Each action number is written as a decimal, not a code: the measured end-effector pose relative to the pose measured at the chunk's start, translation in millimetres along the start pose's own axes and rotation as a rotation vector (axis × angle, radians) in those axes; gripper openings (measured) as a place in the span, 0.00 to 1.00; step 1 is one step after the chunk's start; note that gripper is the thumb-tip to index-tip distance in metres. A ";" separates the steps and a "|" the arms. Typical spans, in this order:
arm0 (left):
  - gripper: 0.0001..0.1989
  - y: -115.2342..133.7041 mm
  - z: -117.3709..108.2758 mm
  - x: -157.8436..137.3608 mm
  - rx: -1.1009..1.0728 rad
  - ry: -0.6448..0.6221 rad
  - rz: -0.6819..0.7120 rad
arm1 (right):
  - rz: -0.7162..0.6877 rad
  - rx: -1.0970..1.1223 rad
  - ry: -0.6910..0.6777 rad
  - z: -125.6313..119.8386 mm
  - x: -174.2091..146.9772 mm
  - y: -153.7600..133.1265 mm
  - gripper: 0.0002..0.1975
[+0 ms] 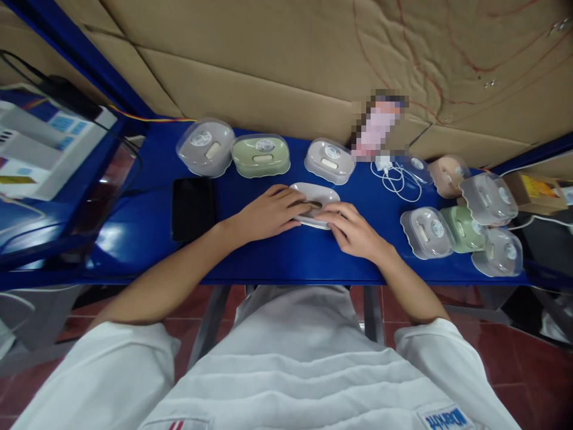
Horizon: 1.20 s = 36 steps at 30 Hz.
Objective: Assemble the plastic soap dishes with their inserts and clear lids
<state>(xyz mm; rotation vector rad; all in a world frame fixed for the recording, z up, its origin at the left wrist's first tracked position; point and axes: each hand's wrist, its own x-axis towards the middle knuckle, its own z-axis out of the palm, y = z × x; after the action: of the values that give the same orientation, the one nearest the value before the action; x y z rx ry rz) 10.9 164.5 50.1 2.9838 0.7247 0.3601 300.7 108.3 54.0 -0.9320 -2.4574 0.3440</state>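
Observation:
A pale grey oval dish (329, 194) lies on the blue table in front of me, between both hands. My left hand (275, 212) reaches over its left side, fingers bent down into it. Beside those fingertips a small brownish strip (314, 204) shows inside the dish; the fingers partly cover it, and I cannot make out its kind. My right hand (351, 227) closes on the dish's right front rim, thumb toward the near side. Just behind the dish stands a grey soap box with a clear lid (330, 161).
More lidded boxes stand around: a grey one (206, 149) and a green one (261, 155) at the back left, several stacked at right (465, 230). A black tablet-like slab (193, 209) lies left. A white charger cable (396, 179) coils behind right. Cardboard (250, 77) lines the back.

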 end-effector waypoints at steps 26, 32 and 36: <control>0.17 3.7 7.1 1.9 0.061 0.038 0.026 | 0.410 -0.380 0.237 -21.3 6.4 51.2 0.19; 0.17 5.4 6.1 1.0 0.049 0.018 0.012 | 1.108 -0.714 0.215 -36.5 6.1 121.5 0.37; 0.17 4.9 6.3 0.9 0.032 0.022 0.010 | 1.227 -0.693 0.159 -37.4 2.5 135.2 0.38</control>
<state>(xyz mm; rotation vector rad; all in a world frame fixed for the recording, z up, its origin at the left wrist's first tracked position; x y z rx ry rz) 15.4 160.6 44.6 3.0191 0.7244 0.3855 393.3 211.7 33.7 -2.5627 -1.5422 -0.2362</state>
